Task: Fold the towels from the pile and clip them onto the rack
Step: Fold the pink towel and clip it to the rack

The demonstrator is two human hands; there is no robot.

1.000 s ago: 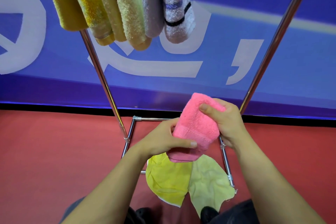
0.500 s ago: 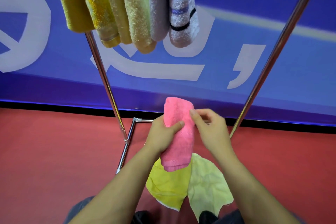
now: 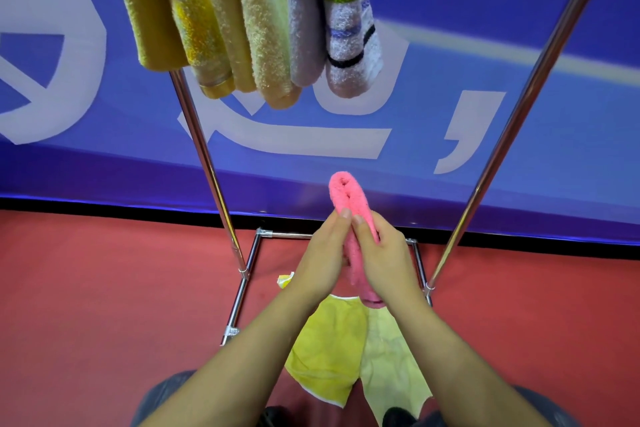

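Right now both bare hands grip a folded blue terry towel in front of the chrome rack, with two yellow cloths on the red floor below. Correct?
Not quite: the folded terry towel is pink, not blue, as the head view shows. The rest holds: left hand and right hand both grip it before the chrome rack, with two yellow cloths on the red floor below.

Pink towel — yellow cloths below — red floor, blue-white banner.
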